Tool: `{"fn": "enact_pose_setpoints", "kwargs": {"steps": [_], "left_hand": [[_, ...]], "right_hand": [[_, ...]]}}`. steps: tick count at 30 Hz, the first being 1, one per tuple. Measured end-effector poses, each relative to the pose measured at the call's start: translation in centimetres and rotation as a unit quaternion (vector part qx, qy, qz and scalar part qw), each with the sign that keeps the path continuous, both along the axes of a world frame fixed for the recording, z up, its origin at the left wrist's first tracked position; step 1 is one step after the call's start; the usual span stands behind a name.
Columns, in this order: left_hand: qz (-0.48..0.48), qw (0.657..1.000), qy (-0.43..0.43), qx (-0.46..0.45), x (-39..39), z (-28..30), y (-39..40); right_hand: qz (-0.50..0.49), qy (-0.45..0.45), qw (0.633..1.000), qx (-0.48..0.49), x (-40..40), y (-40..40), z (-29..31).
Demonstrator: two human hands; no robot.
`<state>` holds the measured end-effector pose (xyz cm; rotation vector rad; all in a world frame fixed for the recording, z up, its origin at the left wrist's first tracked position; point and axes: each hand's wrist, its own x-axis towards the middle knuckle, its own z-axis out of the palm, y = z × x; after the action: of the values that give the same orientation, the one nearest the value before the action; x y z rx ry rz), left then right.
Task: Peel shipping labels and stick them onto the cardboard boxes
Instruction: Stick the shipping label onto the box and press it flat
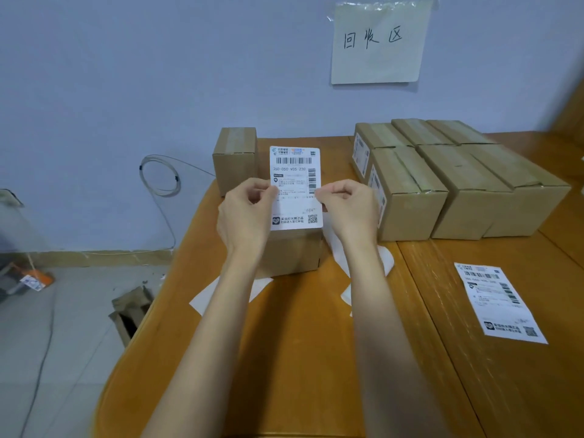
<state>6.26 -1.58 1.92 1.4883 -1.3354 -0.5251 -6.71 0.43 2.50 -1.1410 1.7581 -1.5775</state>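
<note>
A white shipping label (pixel 296 188) with barcodes stands upright in the air between my hands. My left hand (pixel 245 213) pinches its left edge and my right hand (pixel 347 210) pinches its right edge. Right behind and below the label sits a cardboard box (pixel 290 251) on the wooden table (pixel 300 358). Another printed label (pixel 497 301) lies flat on the table at the right. A second box (pixel 235 156) stands at the back, left of the label.
Several taped boxes (pixel 458 181) stand in a block at the back right, two showing labels on their left sides. White backing sheets (pixel 363 263) lie around the near box. A paper sign (pixel 379 42) hangs on the wall. An open carton (pixel 132 311) lies on the floor at left.
</note>
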Motion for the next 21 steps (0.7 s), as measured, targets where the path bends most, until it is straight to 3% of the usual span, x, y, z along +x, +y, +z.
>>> {"fn": "enact_pose_setpoints", "kwargs": {"steps": [7,21], "left_hand": [[0.014,0.998,-0.038,0.037,2.1,-0.6,-2.2],[0.003,0.999,-0.044,0.028,2.5,-1.4,-3.0]], "right_hand": [[0.005,0.059,0.997,0.058,1.9,-2.8,-0.6],[0.002,0.131,0.988,0.087,2.4,-3.6,-0.8]]}}
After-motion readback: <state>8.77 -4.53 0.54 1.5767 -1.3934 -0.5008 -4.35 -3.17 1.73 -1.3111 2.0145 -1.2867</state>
